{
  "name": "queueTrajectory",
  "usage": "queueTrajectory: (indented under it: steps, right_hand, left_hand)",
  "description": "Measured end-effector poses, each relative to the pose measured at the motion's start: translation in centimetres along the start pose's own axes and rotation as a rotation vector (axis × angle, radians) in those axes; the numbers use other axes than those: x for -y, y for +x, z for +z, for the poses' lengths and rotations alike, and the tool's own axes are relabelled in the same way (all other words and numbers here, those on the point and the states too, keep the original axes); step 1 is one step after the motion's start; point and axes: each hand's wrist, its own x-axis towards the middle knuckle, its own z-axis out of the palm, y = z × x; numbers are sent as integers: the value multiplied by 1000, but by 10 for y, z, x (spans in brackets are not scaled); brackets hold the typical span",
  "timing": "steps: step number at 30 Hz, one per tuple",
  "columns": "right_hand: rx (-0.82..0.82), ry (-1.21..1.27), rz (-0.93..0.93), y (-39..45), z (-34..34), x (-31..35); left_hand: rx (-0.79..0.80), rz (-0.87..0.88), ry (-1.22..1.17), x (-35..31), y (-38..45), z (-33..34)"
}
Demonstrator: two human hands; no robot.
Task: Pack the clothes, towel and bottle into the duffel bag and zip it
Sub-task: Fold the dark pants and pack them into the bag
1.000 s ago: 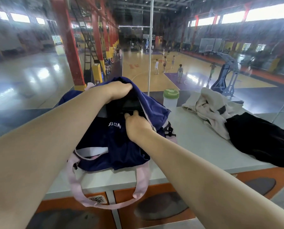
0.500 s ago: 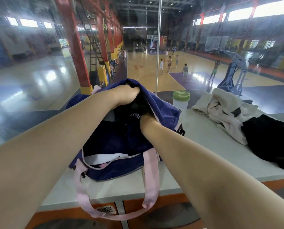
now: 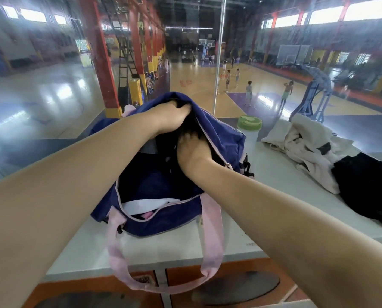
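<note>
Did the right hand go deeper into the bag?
Yes. The right hand pushed farther into the duffel bag, from its near edge toward the open mouth.

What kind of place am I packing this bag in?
Most likely an indoor sports hall, seen from a table behind glass. Below are a wooden basketball court, a portable hoop and several players.

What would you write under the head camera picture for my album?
Both hands, left hand and right hand, reach into the open blue duffel bag; bottle, cream garment and black garment wait beside it.
</note>
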Motion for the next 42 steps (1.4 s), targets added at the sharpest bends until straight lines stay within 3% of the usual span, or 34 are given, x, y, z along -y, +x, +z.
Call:
queueTrajectory:
  steps: [2, 5, 9, 13, 17, 24, 27, 32, 42]
  right_hand:
    - [-10, -93, 19, 5, 15, 11]
    - [154, -102, -3, -3, 17, 6]
    - [234, -119, -14, 10, 23, -9]
    - [296, 153, 0, 26, 41, -19]
    - [236, 415, 39, 18, 62, -19]
    - [271, 399, 27, 20, 60, -21]
    - [184, 497, -1, 16, 57, -18]
    - [101, 300, -69, -13, 55, -11]
    - [-37, 355, -134, -79, 27, -15]
  left_hand:
    - [0, -9, 2, -1, 0, -1]
    - [-6, -7, -8, -1, -1, 3]
    - [-54, 10, 15, -2, -3, 8]
    - [-74, 18, 44, -2, -1, 12]
    - [-33, 8, 62, 1, 2, 15]
    - [-38, 0, 76, 1, 1, 18]
    - [-92, 43, 110, 6, -2, 24]
    - [-90, 58, 131, 13, -9, 32]
    - [-60, 49, 278, 37, -57, 50]
